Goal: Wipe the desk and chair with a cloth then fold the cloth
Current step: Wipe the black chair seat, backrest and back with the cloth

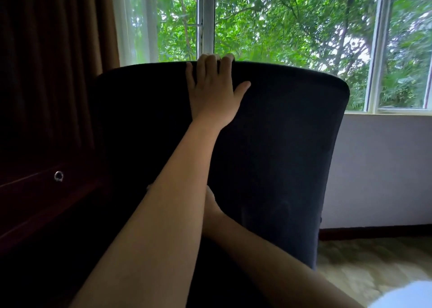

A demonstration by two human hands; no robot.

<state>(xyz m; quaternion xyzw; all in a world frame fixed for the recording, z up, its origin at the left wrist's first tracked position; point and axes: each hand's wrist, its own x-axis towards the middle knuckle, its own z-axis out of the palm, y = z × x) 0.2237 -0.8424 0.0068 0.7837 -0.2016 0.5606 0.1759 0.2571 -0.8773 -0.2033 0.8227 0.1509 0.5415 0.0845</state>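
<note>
The left hand (214,90) has its grip hooked over the top edge of the upright chair back (280,144), which runs down towards the lower right hand (211,205), mostly hidden under the left forearm (163,209), its grip unreadable; no cloth shows.

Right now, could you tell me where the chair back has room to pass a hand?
Free: the chair back right of the left hand, out to its edge by the window. Crowded: lower middle, where the forearm covers the right hand.

Seemingly a home room: heavy curtain (58,50), window (280,27), upholstered chair (280,144).
</note>
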